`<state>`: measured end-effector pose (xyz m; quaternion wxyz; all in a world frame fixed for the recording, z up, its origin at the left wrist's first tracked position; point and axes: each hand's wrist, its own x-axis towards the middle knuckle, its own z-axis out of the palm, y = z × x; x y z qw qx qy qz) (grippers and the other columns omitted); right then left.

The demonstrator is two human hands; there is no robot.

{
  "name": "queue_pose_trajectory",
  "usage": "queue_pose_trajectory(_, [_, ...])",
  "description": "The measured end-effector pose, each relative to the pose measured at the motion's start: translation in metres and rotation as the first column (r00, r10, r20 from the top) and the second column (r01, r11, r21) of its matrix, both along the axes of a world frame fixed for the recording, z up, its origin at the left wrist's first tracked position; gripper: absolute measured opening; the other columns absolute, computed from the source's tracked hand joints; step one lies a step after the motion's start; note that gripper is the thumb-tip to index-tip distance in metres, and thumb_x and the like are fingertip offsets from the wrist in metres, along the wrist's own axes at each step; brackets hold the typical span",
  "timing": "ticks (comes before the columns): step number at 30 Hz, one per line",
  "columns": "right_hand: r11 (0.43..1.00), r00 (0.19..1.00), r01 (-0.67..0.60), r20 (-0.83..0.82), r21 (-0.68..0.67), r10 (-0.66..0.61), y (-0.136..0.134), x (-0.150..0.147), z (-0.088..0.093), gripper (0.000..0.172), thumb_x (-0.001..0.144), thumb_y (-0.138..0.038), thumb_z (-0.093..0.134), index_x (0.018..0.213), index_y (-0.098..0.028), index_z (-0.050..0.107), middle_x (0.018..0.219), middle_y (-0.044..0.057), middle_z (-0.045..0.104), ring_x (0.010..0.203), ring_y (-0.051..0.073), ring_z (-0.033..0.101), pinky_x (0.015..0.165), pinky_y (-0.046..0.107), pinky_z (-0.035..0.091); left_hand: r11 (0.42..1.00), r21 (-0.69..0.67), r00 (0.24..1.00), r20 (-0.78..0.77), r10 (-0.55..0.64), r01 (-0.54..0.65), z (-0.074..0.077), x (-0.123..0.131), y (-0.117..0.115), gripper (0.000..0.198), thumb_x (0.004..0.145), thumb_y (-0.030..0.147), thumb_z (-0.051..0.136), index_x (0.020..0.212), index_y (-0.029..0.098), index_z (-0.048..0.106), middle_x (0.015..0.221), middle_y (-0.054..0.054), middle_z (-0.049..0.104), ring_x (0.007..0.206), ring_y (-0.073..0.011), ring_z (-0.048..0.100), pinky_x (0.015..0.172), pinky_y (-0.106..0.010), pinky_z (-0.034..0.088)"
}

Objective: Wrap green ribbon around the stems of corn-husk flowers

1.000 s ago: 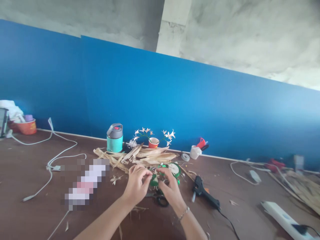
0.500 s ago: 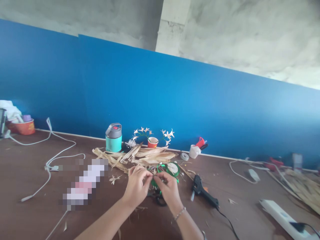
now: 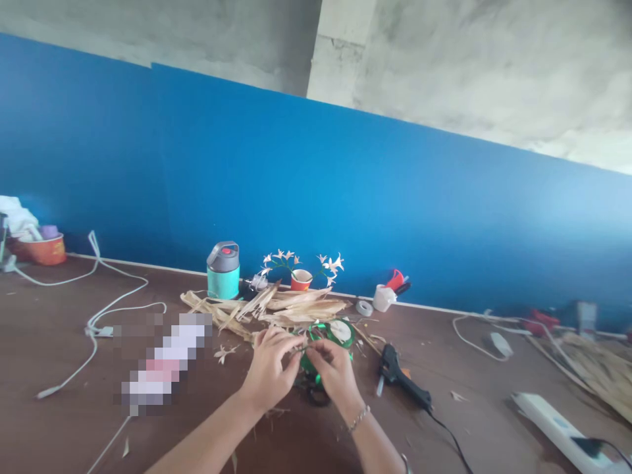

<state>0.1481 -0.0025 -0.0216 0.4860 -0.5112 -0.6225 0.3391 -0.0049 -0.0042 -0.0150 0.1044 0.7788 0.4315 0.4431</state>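
"What's changing?"
"The right hand [image 3: 336, 374] is closing in beside the left hand [image 3: 269, 366]; both are pinching a thin strand [image 3: 302, 349] before the green-and-white spool [image 3: 341, 332]."
"Meaning?"
"Both are working it together."

Between your left hand [image 3: 272, 363] and right hand [image 3: 334, 374], you pinch a thin, dark strand [image 3: 303, 349], lying roughly level, its details too small to tell.

From the wearer's head, the sole view looks forward and down past the near left hand [image 3: 270, 370] and right hand [image 3: 336, 374], low centre, toward the blue partition [image 3: 345, 191] mid-frame; finer detail seems blurred.
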Motion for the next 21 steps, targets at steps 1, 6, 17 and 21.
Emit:
queue_pose_trajectory(1, [1.0, 1.0, -0.003, 0.006, 0.005, 0.003, 0.0, 0.0, 0.0, 0.021, 0.073, -0.033, 0.058, 0.067, -0.014, 0.063, 0.061, 0.002, 0.061, 0.057, 0.014, 0.051, 0.053, 0.022, 0.039, 1.0, 0.012, 1.0, -0.009, -0.001, 0.001, 0.0, 0.0, 0.0, 0.026, 0.078, 0.016, 0.05, 0.098, 0.025, 0.065, 0.092, -0.004, 0.069, 0.094, -0.0229, 0.055, 0.085, -0.041, 0.036])
queue_pose_trajectory(6, [1.0, 0.999, 0.006, 0.046, 0.008, -0.007, -0.001, 0.002, -0.001, 0.021, 0.074, -0.033, 0.058, 0.069, -0.014, 0.063, 0.062, 0.002, 0.061, 0.055, 0.013, 0.05, 0.052, 0.023, 0.039, 0.993, 0.024, 0.991, 0.068, 0.117, -0.119, -0.003, -0.001, 0.005, 0.011, 0.077, 0.022, 0.055, 0.077, 0.023, 0.066, 0.086, -0.003, 0.068, 0.09, -0.0229, 0.055, 0.082, -0.039, 0.037])
queue_pose_trajectory(17, [0.999, 0.996, 0.038, 0.082, 0.02, -0.039, 0.0, 0.003, -0.003, 0.019, 0.073, -0.031, 0.056, 0.068, -0.014, 0.064, 0.063, 0.003, 0.062, 0.057, 0.014, 0.052, 0.055, 0.024, 0.041, 0.99, -0.13, 0.935, 0.342, 0.092, -0.05, -0.007, -0.005, 0.015, 0.017, 0.08, 0.028, 0.054, 0.07, 0.02, 0.064, 0.079, -0.005, 0.066, 0.084, -0.0211, 0.058, 0.078, -0.035, 0.044])
queue_pose_trajectory(21, [0.999, 0.995, 0.043, 0.089, 0.018, -0.044, 0.0, 0.002, -0.003, 0.018, 0.073, -0.03, 0.057, 0.067, -0.014, 0.063, 0.062, 0.002, 0.062, 0.056, 0.014, 0.051, 0.054, 0.023, 0.04, 0.983, -0.175, 0.904, 0.428, 0.02, 0.062, -0.011, -0.006, 0.019, 0.02, 0.082, 0.029, 0.05, 0.078, 0.019, 0.067, 0.085, -0.006, 0.067, 0.088, -0.0208, 0.059, 0.08, -0.034, 0.045])
